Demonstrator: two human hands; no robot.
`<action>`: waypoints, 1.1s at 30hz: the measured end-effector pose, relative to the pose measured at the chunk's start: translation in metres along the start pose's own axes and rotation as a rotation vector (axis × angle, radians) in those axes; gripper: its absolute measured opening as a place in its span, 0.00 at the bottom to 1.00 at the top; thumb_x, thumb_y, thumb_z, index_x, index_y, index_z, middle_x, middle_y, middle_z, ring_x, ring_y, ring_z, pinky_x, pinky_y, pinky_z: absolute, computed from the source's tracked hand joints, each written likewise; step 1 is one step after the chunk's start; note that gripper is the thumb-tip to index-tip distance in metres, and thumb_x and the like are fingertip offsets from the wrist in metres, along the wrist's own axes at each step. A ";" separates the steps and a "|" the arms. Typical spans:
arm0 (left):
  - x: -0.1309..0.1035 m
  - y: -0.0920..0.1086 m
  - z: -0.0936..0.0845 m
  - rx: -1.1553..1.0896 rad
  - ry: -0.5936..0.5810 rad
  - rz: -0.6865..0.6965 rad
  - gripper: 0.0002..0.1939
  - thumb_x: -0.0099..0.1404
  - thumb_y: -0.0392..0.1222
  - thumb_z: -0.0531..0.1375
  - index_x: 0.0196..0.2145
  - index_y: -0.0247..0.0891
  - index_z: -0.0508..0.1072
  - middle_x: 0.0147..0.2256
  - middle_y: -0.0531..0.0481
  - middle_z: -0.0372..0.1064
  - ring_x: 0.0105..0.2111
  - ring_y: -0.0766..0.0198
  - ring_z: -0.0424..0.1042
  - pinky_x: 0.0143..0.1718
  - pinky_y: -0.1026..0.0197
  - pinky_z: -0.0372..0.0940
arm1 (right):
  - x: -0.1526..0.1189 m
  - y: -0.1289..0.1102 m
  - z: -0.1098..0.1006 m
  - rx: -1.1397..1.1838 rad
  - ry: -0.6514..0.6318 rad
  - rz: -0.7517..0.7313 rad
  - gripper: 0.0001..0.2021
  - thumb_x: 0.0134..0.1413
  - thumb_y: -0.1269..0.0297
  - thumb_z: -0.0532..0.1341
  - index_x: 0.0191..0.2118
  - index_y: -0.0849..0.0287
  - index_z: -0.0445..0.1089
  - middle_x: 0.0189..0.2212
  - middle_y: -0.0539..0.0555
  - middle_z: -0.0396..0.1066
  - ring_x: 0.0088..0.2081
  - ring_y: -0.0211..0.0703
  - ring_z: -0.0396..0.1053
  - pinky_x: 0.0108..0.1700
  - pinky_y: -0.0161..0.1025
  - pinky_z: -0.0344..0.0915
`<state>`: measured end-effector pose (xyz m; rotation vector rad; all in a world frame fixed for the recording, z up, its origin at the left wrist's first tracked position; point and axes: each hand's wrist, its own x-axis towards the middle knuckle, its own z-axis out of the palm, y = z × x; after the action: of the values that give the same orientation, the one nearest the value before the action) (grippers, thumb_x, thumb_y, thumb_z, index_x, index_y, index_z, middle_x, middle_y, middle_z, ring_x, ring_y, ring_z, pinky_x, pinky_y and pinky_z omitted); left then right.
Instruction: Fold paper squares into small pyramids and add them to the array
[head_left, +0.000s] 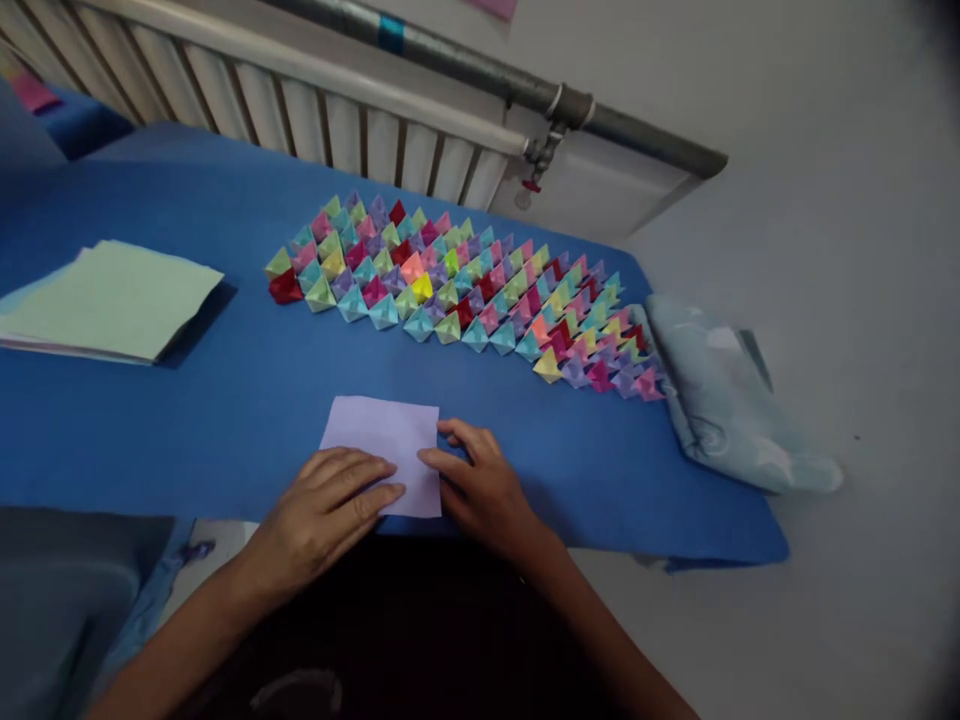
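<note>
A lavender sheet of paper (382,425) lies on the blue-covered table near its front edge. My left hand (326,505) rests flat on the sheet's lower left part, fingers stretched out. At the right edge of the paper is my right hand (484,485), its fingers apart and one fingertip on top of the sheet. Beyond both hands stand rows of small folded paper pieces (450,293) in many colours, pointed at the top. To the left lies a stack of paper sheets (120,300), pale green on top.
The blue table cover (247,430) drapes over the edges. A folded light blue cloth (739,390) sits at the table's right end against the wall. Behind the table run a white radiator (345,130) and a metal pipe (480,65) with a valve. A grey-blue chair (67,590) stands lower left.
</note>
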<state>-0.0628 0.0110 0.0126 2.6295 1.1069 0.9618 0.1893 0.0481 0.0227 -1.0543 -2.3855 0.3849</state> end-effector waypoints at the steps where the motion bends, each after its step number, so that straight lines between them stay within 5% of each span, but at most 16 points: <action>1: -0.004 0.001 -0.001 -0.005 -0.003 -0.014 0.22 0.69 0.35 0.57 0.58 0.49 0.67 0.52 0.47 0.74 0.52 0.57 0.71 0.53 0.51 0.64 | 0.000 0.000 0.000 0.004 -0.010 -0.029 0.14 0.59 0.73 0.56 0.48 0.53 0.72 0.54 0.60 0.65 0.50 0.47 0.66 0.49 0.47 0.68; 9: -0.035 -0.010 -0.013 0.139 0.028 -0.238 0.24 0.67 0.39 0.58 0.60 0.45 0.62 0.52 0.40 0.72 0.52 0.47 0.71 0.51 0.43 0.65 | -0.009 0.007 0.000 0.037 -0.031 -0.042 0.14 0.61 0.74 0.52 0.44 0.55 0.73 0.49 0.58 0.70 0.48 0.45 0.68 0.48 0.46 0.67; 16: -0.025 -0.010 -0.014 0.076 -0.051 -0.226 0.23 0.68 0.43 0.56 0.60 0.47 0.62 0.50 0.45 0.74 0.51 0.48 0.71 0.54 0.42 0.61 | -0.011 -0.001 -0.012 0.142 -0.076 0.004 0.10 0.63 0.71 0.54 0.44 0.56 0.71 0.42 0.55 0.76 0.43 0.43 0.71 0.47 0.44 0.65; 21: -0.010 -0.011 -0.011 0.046 -0.020 -0.296 0.18 0.69 0.45 0.54 0.56 0.46 0.68 0.42 0.47 0.77 0.44 0.51 0.73 0.52 0.44 0.62 | -0.015 -0.008 -0.010 0.149 -0.024 0.198 0.09 0.62 0.66 0.57 0.45 0.57 0.71 0.34 0.53 0.75 0.35 0.42 0.71 0.40 0.40 0.66; 28: 0.004 -0.018 -0.002 0.159 -0.010 -0.493 0.24 0.70 0.49 0.54 0.60 0.41 0.62 0.33 0.48 0.73 0.35 0.53 0.71 0.43 0.47 0.63 | 0.007 -0.013 -0.006 0.160 -0.105 0.596 0.27 0.58 0.64 0.59 0.63 0.56 0.59 0.32 0.50 0.75 0.32 0.41 0.71 0.35 0.38 0.65; 33: 0.008 -0.010 -0.001 0.303 0.013 -0.464 0.20 0.70 0.44 0.55 0.58 0.44 0.67 0.41 0.42 0.72 0.40 0.48 0.69 0.41 0.46 0.62 | 0.017 -0.015 -0.012 0.036 -0.206 0.621 0.27 0.58 0.63 0.60 0.63 0.58 0.61 0.43 0.58 0.73 0.40 0.47 0.72 0.42 0.44 0.68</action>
<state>-0.0651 0.0238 0.0139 2.3893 1.8830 0.7594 0.1772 0.0518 0.0449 -1.8058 -2.1559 0.7772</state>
